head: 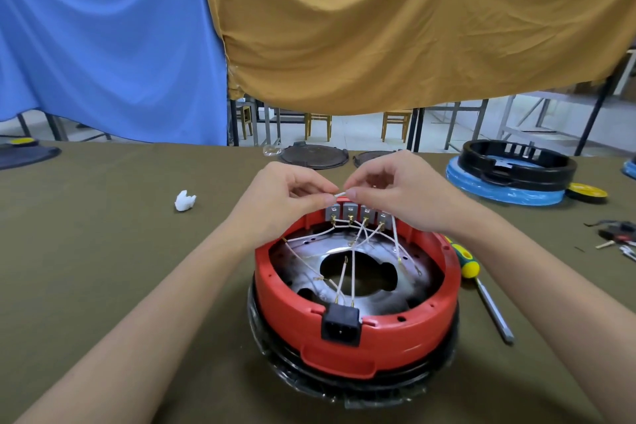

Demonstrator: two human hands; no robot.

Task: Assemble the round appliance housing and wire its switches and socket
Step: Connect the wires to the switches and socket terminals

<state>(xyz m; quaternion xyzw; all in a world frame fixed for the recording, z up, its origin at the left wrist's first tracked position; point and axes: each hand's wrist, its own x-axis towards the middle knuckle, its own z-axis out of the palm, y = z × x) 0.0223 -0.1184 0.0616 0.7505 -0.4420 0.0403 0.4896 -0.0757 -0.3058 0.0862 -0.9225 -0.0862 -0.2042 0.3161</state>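
- Nearest you, the black socket point(340, 323) sits clipped in the near wall of the red housing point(358, 334), its leads running inward; a sharp tug on any lead could unseat a terminal.
- The housing rests on a black base on the worktop point(103, 251), with the screwdriver point(481, 286) just beside it on your right.
- White wires point(354, 241) cross untidily over the metal plate; I judge miswiring likely if you lose track of which lead goes where.
- At the far wall stand four switches point(358, 212).
- Above them, your left hand point(292, 196) and right hand point(395, 193) both pinch one white wire end point(340, 195); bending it hard may crack it.
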